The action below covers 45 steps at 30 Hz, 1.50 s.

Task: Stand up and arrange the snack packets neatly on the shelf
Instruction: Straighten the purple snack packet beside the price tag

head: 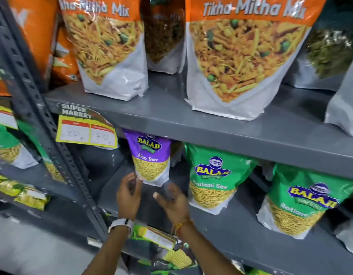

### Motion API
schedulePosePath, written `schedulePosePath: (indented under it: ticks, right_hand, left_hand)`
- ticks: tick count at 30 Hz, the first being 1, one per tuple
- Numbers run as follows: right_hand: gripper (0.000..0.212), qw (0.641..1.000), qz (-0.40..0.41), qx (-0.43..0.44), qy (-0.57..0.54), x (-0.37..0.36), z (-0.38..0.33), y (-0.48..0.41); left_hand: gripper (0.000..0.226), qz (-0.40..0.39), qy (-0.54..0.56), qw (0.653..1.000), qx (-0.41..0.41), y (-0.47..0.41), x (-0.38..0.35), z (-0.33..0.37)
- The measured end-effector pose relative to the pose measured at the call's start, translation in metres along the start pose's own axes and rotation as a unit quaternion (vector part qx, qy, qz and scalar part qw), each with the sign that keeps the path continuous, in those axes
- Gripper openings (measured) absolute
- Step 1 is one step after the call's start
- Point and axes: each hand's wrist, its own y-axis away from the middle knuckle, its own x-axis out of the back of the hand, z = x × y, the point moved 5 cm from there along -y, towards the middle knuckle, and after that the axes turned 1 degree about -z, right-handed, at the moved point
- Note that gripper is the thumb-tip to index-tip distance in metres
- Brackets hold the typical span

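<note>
A purple Aloo Sev packet (150,155) stands upright on the middle grey shelf (144,197). My left hand (129,195) is just below and left of it, fingertips at its bottom left corner, fingers apart and holding nothing. My right hand (171,203) hovers palm-up in front of the packet, open and blurred, not touching it. To the right stand two green Ratlami Sev packets (213,179) (302,203), upright. On the upper shelf (211,124) stand orange Tikha Mitha Mix packets (106,46) (245,54).
A slotted grey upright post (42,108) runs down the left. A yellow price tag (86,128) hangs from the upper shelf edge. Green and yellow packets (30,195) fill the neighbouring rack at left. More packets (171,253) lie on the shelf below my wrists.
</note>
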Motion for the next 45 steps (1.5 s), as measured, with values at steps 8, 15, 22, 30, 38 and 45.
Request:
schedulePosePath:
  ticks: [8, 15, 22, 30, 38, 45]
  right_hand:
    - [0.074, 1.000, 0.004, -0.027, 0.014, -0.014, -0.020, -0.077]
    - [0.074, 0.994, -0.008, -0.060, 0.093, -0.029, -0.012, -0.094]
    - [0.054, 0.988, 0.019, -0.065, 0.140, -0.028, -0.012, -0.090]
    - [0.054, 0.988, 0.025, -0.080, 0.127, -0.032, -0.007, -0.058]
    - [0.053, 0.987, 0.026, -0.083, 0.138, -0.033, -0.013, -0.048]
    - [0.051, 0.988, 0.049, -0.078, 0.125, -0.033, -0.010, -0.049]
  left_hand:
    - [0.086, -0.150, 0.012, 0.985, 0.082, -0.072, -0.010, -0.027]
    - [0.066, -0.201, 0.016, 0.978, 0.062, -0.080, -0.032, -0.027]
    - [0.061, -0.222, 0.049, 0.972, 0.055, -0.076, -0.027, -0.034]
    - [0.068, -0.231, 0.029, 0.971, 0.052, -0.056, -0.005, -0.044]
    - [0.070, -0.223, 0.032, 0.973, 0.050, -0.051, -0.001, -0.041]
    - [0.070, -0.236, 0.066, 0.968, 0.060, -0.056, -0.009, -0.042]
